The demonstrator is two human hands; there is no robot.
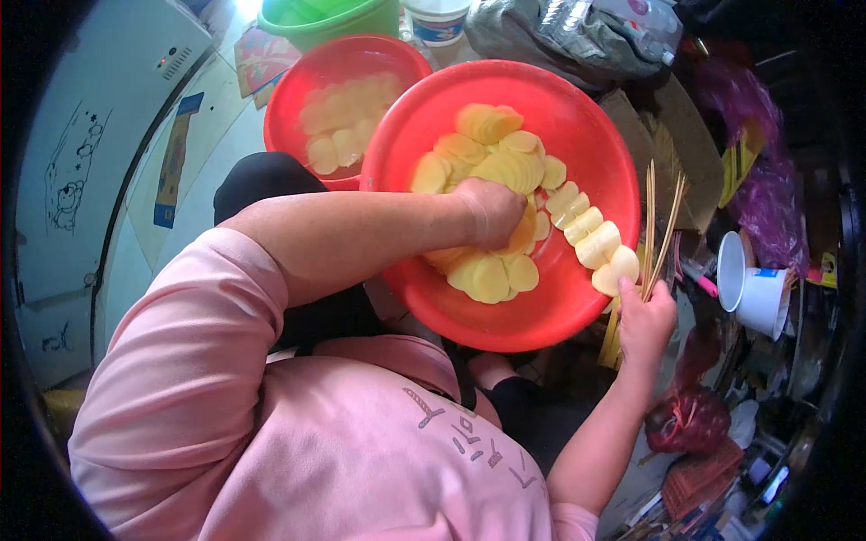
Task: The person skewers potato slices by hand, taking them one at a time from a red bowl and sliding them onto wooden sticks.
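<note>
My left hand (494,214) reaches into a large red basin (433,113) and presses among thin, pale yellow potato slices (505,171). Its fingers look curled, but their tips and anything in them are hidden. At the basin's right rim, my right hand (648,316) is closed around several thin bamboo skewers (665,230) that point up and away. A row of threaded potato slices (595,243) runs from this hand over the rim into the basin, its far end close to the loose slices.
Behind on the left stands a smaller red basin (289,99) with slices in cloudy liquid. A green tub (343,22) and a white bucket (437,22) stand farther back. At right are cardboard (677,135), purple plastic (758,171), a white tub (760,302) and a red net bag (690,419).
</note>
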